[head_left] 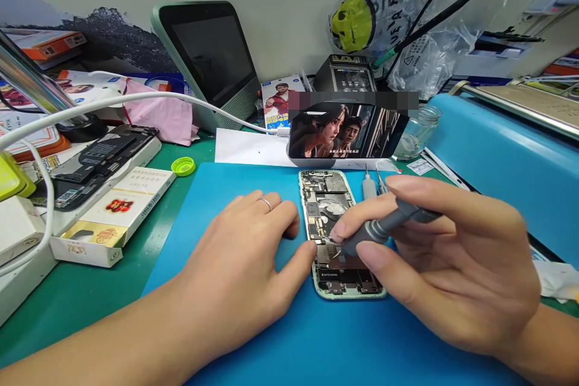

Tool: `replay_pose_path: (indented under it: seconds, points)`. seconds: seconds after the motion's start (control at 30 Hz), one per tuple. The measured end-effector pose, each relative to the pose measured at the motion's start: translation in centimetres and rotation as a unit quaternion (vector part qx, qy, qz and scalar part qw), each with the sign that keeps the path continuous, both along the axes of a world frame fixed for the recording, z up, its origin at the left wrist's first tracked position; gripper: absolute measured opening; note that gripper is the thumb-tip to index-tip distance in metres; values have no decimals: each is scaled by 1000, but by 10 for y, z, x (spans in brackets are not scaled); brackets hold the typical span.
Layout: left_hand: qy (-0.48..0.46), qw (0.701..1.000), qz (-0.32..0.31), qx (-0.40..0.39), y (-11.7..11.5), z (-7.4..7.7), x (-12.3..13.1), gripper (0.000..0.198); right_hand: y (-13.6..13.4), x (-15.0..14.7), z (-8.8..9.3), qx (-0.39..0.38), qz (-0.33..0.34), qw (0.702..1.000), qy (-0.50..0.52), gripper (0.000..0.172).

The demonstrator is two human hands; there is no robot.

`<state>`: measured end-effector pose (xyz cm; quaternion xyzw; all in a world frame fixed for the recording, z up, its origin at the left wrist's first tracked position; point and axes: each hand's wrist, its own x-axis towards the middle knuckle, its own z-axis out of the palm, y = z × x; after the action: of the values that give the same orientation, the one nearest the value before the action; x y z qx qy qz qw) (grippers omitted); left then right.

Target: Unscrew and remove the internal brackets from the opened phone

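Observation:
An opened smartphone [332, 211] lies on the blue mat with its circuit boards, screws and inner parts bare. My right hand [465, 265] grips a dark grey screwdriver [377, 230], tilted, its thin tip down over the middle of the phone. Whether the tip sits in a screw is too small to tell. At the phone's left edge, the thumb of my left hand [244, 247] touches the frame. The other fingers of that hand are bent, apart from the thumb, with nothing between them. Past the phone, two slim metal-handled tools [369, 186] are partly hidden by my right hand.
Behind the mat [181, 253], a propped phone [348, 132] plays a video beside a glass jar [418, 129]. A white cable [181, 96] arches across the left. A cigarette box [122, 211], green cap [183, 166] and another opened device [94, 163] lie left. A tablet-like screen [212, 54] stands behind.

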<state>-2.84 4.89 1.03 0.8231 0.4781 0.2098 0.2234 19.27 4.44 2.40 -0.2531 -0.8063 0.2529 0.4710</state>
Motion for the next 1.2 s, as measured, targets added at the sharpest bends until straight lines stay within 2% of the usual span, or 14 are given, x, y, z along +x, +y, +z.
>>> replay_pose_path:
  seconds: [0.07, 0.27, 0.47, 1.2]
  points:
    - [0, 1000, 0, 0, 0, 0, 0, 22, 1, 0, -3, -18, 6, 1000, 3, 81]
    - [-2, 1000, 0, 0, 0, 1, 0, 22, 0, 6, -10, -8, 18, 1000, -21, 80]
    - [0, 1000, 1, -1, -1, 0, 0, 23, 1, 5, -7, -3, 35, 999, -30, 80]
    - [-19, 1000, -3, 3, 2, -1, 1, 22, 1, 2, -6, -13, 20, 1000, -20, 81]
